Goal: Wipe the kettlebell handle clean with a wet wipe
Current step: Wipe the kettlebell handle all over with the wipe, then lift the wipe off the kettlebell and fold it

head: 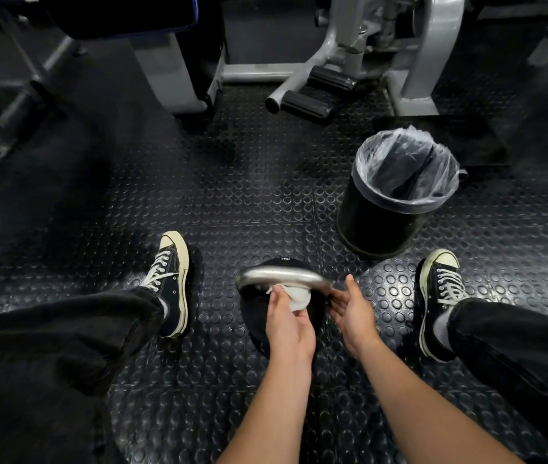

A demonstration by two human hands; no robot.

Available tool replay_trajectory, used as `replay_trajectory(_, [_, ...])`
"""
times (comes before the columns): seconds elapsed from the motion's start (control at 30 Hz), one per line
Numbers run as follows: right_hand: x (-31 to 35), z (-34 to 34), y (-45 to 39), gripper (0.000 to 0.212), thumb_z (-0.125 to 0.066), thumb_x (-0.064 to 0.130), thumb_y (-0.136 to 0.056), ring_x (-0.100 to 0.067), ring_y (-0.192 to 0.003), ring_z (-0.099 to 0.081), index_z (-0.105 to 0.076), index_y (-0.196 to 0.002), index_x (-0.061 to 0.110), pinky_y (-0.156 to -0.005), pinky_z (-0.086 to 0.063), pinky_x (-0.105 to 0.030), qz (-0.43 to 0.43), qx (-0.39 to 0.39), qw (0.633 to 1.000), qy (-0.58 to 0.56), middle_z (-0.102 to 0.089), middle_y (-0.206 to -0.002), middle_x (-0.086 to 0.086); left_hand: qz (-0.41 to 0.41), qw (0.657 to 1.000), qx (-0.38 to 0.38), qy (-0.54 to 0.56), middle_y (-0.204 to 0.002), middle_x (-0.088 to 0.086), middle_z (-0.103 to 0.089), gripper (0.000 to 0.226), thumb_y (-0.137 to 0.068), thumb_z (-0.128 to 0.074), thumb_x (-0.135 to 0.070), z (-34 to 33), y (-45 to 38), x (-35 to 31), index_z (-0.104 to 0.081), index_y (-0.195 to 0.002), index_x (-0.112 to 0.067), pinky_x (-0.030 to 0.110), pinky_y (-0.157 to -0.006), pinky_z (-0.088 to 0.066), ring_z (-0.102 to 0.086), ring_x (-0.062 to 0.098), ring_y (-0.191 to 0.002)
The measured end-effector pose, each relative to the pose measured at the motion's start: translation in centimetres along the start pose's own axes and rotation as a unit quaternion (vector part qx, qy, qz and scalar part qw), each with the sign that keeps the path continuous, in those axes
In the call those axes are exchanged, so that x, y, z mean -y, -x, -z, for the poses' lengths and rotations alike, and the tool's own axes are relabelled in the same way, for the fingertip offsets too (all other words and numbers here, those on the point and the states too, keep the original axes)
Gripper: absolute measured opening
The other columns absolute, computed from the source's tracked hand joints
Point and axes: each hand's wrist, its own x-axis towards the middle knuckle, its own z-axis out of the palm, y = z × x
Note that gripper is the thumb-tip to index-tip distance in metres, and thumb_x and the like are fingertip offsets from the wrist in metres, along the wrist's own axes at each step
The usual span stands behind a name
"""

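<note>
Steel-grey and slightly blurred, the kettlebell handle [282, 275] arches over the black kettlebell [286, 262], which stands on the studded rubber floor [249, 195] between the person's two sneakers. The left hand [287, 321] pinches a bunched white wet wipe [297, 298] and presses it up against the underside of the handle near its middle. The right hand [349, 308] is at the handle's right end, its fingers [334, 308] loosely spread and reaching in at the base of the handle; whether they actually grasp it or only steady it I cannot tell. A black bin [396, 202] with a clear liner stands just beyond, to the right.

Judging by this, the wiping itself is under way. The next move likely calls for sliding the wipe along the curve toward each end and round the top, while the other hand keeps the weight from rocking.
</note>
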Motion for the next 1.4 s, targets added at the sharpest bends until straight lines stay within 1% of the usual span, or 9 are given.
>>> replay_trajectory(0.1, [0.2, -0.1, 0.1, 0.045, -0.044, 0.049, -0.107, -0.014, -0.103, -0.066, -0.068, -0.103, 0.01, -0.098, -0.048, -0.031, 0.003, 0.004, 1.0, -0.003, -0.072, -0.109, -0.01, 0.003, 0.998, 0.027, 0.048, -0.102, 0.004, -0.075, 0.022, -0.107, -0.046, -0.017, -0.4, -0.2, -0.4, -0.066, -0.115, -0.012, 0.019, -0.075, -0.059, -0.07, 0.009, -0.095])
replay_trajectory(0.23, [0.2, -0.1, 0.2, 0.045, -0.044, 0.049, -0.107, -0.014, -0.104, -0.066, -0.068, -0.103, 0.011, -0.102, -0.048, -0.033, 0.001, -0.002, 1.0, -0.01, -0.072, -0.111, -0.01, 0.001, 1.0, 0.0, -0.027, -0.113, 0.01, -0.073, 0.024, -0.102, -0.057, -0.02, 0.4, 0.1, 0.4, -0.065, -0.123, -0.011, 0.025, -0.08, -0.056, -0.07, 0.015, -0.102])
replay_trajectory(0.43, [0.3, -0.2, 0.4, 0.046, -0.044, 0.048, -0.107, -0.011, -0.097, -0.07, -0.068, -0.105, 0.008, -0.079, -0.051, -0.022, -0.001, -0.006, 1.0, -0.013, -0.075, -0.105, -0.008, 0.01, 0.998, 0.037, 0.042, -0.103, 0.005, -0.073, 0.02, -0.107, -0.048, -0.018, 0.0, -0.5, -0.6, -0.065, -0.116, -0.012, 0.019, -0.071, -0.059, -0.073, 0.007, -0.088])
replay_trajectory(0.6, [0.2, -0.2, 0.2, 0.046, -0.046, 0.049, -0.106, -0.02, -0.108, -0.069, -0.07, -0.103, 0.01, -0.103, -0.05, -0.036, -0.004, -0.011, 1.0, -0.008, -0.075, -0.111, -0.012, -0.003, 0.999, 0.031, -0.031, -0.118, 0.009, -0.074, 0.029, -0.103, -0.055, -0.027, 0.7, -0.6, 0.2, -0.065, -0.124, -0.011, 0.025, -0.086, -0.055, -0.071, 0.013, -0.106])
replay_trajectory(0.87, [0.0, -0.2, -0.3, 0.047, -0.048, 0.051, -0.104, -0.019, -0.112, -0.068, -0.069, -0.109, 0.01, -0.108, -0.049, -0.037, -0.007, -0.019, 1.0, 0.009, -0.074, -0.117, -0.011, 0.025, 0.996, 0.018, -0.083, -0.118, 0.011, -0.072, 0.032, -0.103, -0.056, -0.027, 0.8, -0.2, -0.3, -0.062, -0.128, -0.009, 0.025, -0.08, -0.056, -0.07, 0.016, -0.104])
replay_trajectory(1.07, [0.4, -0.4, -0.3, 0.044, -0.056, 0.049, -0.101, -0.023, -0.099, -0.075, -0.078, -0.099, 0.011, -0.096, -0.058, -0.042, -0.014, -0.047, 0.996, 0.08, -0.08, -0.098, -0.007, 0.037, 0.983, 0.028, -0.177, -0.117, 0.016, -0.073, 0.035, -0.102, -0.057, -0.023, 2.2, 0.5, -1.1, -0.063, -0.128, 0.0, 0.028, -0.078, -0.06, -0.07, 0.022, -0.102])
replay_trajectory(1.27, [2.7, -0.5, 0.9, 0.032, -0.063, 0.038, -0.099, -0.025, -0.071, -0.075, -0.075, -0.094, 0.009, -0.077, -0.063, -0.045, 0.028, -0.06, 0.97, 0.233, -0.078, -0.08, -0.009, 0.107, 0.953, 0.124, -0.256, -0.102, 0.016, -0.076, 0.031, -0.102, -0.053, -0.023, 0.8, 2.8, -4.0, -0.068, -0.117, -0.001, 0.034, -0.067, -0.059, -0.074, 0.024, -0.082])
replay_trajectory(1.33, [4.7, -0.9, 1.6, 0.036, -0.067, 0.044, -0.095, -0.023, -0.058, -0.068, -0.074, -0.086, 0.01, -0.066, -0.061, -0.045, 0.085, -0.075, 0.953, 0.282, -0.072, -0.067, -0.006, 0.112, 0.943, 0.162, -0.268, -0.102, 0.017, -0.075, 0.039, -0.104, -0.05, -0.031, -0.5, 3.4, -4.6, -0.068, -0.117, 0.001, 0.035, -0.063, -0.06, -0.076, 0.024, -0.08])
replay_trajectory(1.4, [7.4, -2.0, 3.0, 0.045, -0.068, 0.05, -0.093, -0.019, -0.053, -0.058, -0.073, -0.08, 0.007, -0.056, -0.049, -0.039, 0.112, -0.013, 0.955, 0.273, -0.066, -0.063, -0.005, 0.108, 0.926, 0.206, -0.298, -0.11, 0.018, -0.075, 0.046, -0.104, -0.052, -0.038, -2.0, 3.9, -5.2, -0.068, -0.121, 0.002, 0.036, -0.072, -0.063, -0.076, 0.028, -0.094])
